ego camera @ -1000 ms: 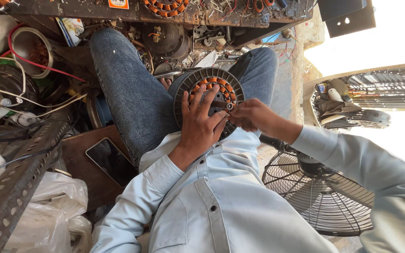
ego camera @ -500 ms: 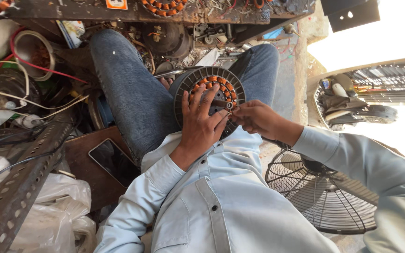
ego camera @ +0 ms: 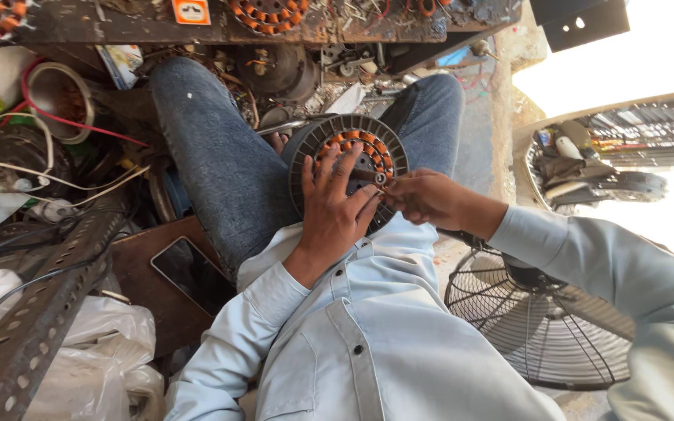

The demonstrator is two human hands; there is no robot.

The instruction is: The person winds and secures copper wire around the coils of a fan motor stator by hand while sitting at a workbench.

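While the round fan motor stator [ego camera: 350, 152], ribbed dark metal ringed with copper-orange coils, rested on the denim-clad lap, the left hand [ego camera: 333, 210] lay flat on its face with fingers spread wide. The right hand [ego camera: 423, 199] pinched narrowly at the small central hub. A wire fan guard [ego camera: 532, 327] stood nearby; a glossy black phone [ego camera: 189, 273] lay on a brown board.

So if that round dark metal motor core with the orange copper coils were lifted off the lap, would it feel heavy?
Probably heavy: the round dark metal motor core looks like stacked steel packed with copper. It seems rigid, though its round rim could roll if tipped.
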